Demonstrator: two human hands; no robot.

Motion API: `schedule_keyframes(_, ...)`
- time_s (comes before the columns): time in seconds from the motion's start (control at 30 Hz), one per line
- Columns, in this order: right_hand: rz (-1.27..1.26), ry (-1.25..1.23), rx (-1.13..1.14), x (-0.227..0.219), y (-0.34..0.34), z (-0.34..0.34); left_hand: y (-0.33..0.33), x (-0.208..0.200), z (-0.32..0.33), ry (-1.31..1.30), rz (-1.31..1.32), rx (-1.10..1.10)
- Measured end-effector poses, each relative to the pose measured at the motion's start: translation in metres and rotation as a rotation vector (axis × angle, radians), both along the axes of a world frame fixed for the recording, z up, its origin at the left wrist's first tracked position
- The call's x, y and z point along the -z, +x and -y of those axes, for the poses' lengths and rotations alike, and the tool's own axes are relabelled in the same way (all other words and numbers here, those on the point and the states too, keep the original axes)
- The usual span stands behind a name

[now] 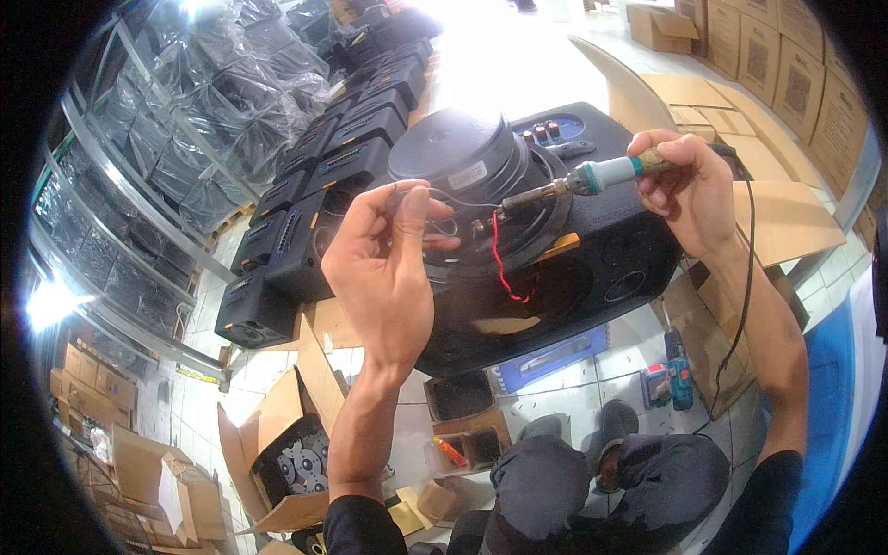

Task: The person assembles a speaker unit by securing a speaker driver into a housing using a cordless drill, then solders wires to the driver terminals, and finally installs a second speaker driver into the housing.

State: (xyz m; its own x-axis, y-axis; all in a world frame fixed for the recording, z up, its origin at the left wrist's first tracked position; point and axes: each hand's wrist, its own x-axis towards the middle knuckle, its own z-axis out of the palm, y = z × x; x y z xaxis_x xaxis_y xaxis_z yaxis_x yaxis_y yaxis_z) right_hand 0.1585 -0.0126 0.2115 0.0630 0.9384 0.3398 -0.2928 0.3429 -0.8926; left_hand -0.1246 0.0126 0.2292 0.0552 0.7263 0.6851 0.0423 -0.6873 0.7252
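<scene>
My left hand (381,273) pinches a thin grey solder wire (464,203), part of it looped by the fingers. In my right hand (692,190) is a soldering iron (606,174) with a grey and teal handle. Its metal tip points left, close to the wire's end and the terminal of a black loudspeaker driver (444,148). A red wire (498,254) hangs from that terminal down toward the opening of the black speaker cabinet (638,236). The driver lies magnet up on the cabinet. Whether tip and solder touch, I cannot tell.
The iron's black cord (751,250) runs down past my right forearm. On the floor are a cordless drill (678,370), a blue tray (555,359) and an open carton (250,481) of grey parts. Black speaker cabinets (356,153) line the left; cartons (800,88) stand right.
</scene>
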Motion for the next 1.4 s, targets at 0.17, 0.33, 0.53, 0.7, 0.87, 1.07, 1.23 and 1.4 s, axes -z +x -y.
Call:
schedule_keyframes(0.17, -0.019, 0.0, -0.003, 0.0007, -0.0002, 0.0, -0.0002, 0.0002, 0.0009, -0.003, 0.009, -0.003)
schedule_keyframes(0.33, -0.05, -0.009, 0.003, 0.0022, -0.0013, -0.0001, -0.0008, 0.0, 0.0013, 0.002, 0.015, -0.014)
schedule_keyframes(0.53, -0.012, 0.022, -0.025, 0.0014, 0.0002, 0.0004, -0.0016, -0.0006, 0.0012, -0.01, -0.001, -0.001)
schedule_keyframes(0.7, -0.004, 0.014, -0.019, 0.002, 0.0015, -0.0002, -0.0002, 0.0001, 0.0004, -0.013, 0.002, 0.008)
schedule_keyframes(0.87, 0.02, 0.017, -0.027, 0.0027, 0.0028, -0.001, 0.0005, 0.0015, 0.0001, -0.012, 0.015, 0.021)
schedule_keyframes(1.07, 0.016, 0.015, -0.008, 0.0031, 0.0019, -0.0013, 0.0005, 0.002, -0.0009, -0.014, 0.01, 0.02)
schedule_keyframes(1.23, 0.006, 0.008, -0.011, 0.0025, 0.0016, -0.0013, 0.0012, 0.0017, -0.0002, -0.002, 0.01, 0.01)
schedule_keyframes(1.4, 0.009, 0.029, -0.027, 0.0017, 0.0014, -0.0005, 0.0006, 0.0009, -0.0002, -0.001, 0.012, 0.007)
